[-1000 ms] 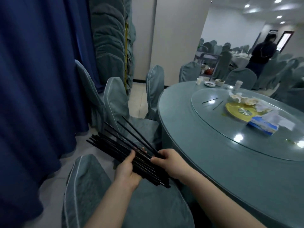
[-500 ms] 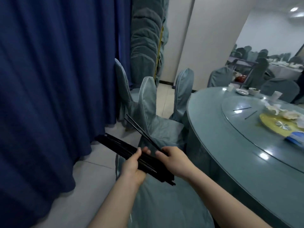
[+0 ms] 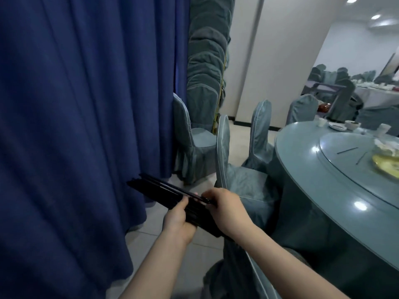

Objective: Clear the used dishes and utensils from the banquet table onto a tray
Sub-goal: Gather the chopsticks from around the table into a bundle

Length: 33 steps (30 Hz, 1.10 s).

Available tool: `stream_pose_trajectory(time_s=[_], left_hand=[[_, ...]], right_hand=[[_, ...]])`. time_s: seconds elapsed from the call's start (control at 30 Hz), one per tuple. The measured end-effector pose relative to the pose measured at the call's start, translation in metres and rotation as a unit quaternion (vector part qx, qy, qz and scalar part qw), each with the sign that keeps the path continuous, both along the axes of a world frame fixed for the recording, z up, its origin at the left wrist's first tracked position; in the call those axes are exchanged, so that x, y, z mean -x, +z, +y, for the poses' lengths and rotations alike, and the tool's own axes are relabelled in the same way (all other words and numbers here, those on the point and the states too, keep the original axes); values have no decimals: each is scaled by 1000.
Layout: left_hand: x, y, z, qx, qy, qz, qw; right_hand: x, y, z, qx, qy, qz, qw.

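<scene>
- Our left hand (image 3: 177,221) cups a bundle of black chopsticks (image 3: 172,197) from below, thumb laid over the top. The grip is wrapped round the sticks, we judge so that none can slide out while we stand away from the table.
- Our right hand (image 3: 224,210) pinches the near end of the same bundle, fingers curled over it. It looks set to square the ends so that the sticks lie parallel and carry as one piece.
- The bundle slants up and to the left, its far tips close to the blue curtain (image 3: 86,126); whether they touch it we cannot tell.
- A covered chair (image 3: 237,182) stands just beyond the hands, its seat turned toward the table (image 3: 323,190) on the right.
- On the glass turntable (image 3: 345,160) lie two loose chopsticks (image 3: 347,150), well apart from our hands, and a yellow plate (image 3: 386,166) cut off by the frame edge.
- At the far rim of the table stand a small cup (image 3: 322,122), a saucer (image 3: 336,126) and a bowl (image 3: 352,124), all not yet cleared.
- Behind them is a stack of covered chairs (image 3: 207,67) by the wall.
- No tray is in view. Judgement: gathering is partly done, and the bundle has yet to reach a tray.
</scene>
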<state>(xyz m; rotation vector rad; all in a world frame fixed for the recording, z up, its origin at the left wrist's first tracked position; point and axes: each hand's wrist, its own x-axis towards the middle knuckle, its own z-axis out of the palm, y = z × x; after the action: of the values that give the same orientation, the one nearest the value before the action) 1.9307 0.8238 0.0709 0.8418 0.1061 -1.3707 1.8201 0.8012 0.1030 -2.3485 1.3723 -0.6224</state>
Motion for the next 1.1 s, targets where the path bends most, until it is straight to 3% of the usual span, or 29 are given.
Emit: stream_pose_trajectory(time_s=[0.3, 0.7, 0.77, 0.83, 0.9, 0.97, 1.03, 1.1], left_hand=[[-60, -13, -73, 6, -40, 20, 999], [-124, -10, -281, -1, -35, -6, 999], [-129, -7, -317, -9, -36, -13, 999], [-131, -3, -351, -10, -43, -21, 999], [-130, 1, -387, -2, -54, -18, 998], [-124, 5, -426, 18, -77, -13, 997], [-111, 6, -463, 35, -113, -8, 993], [-101, 7, -495, 52, -152, -1, 987]], right_hand=[[-54, -8, -62, -20, 42, 6, 999], [-114, -28, -268, -5, 106, 38, 994], [-111, -26, -302, -18, 83, 12, 996], [-101, -28, -333, -65, -2, -73, 995], [-88, -33, -364, -160, -123, -232, 952], [-79, -39, -395, -254, -208, -397, 857], [-73, -40, -423, -305, -254, -498, 771], [-73, -38, -450, -319, -273, -552, 720]])
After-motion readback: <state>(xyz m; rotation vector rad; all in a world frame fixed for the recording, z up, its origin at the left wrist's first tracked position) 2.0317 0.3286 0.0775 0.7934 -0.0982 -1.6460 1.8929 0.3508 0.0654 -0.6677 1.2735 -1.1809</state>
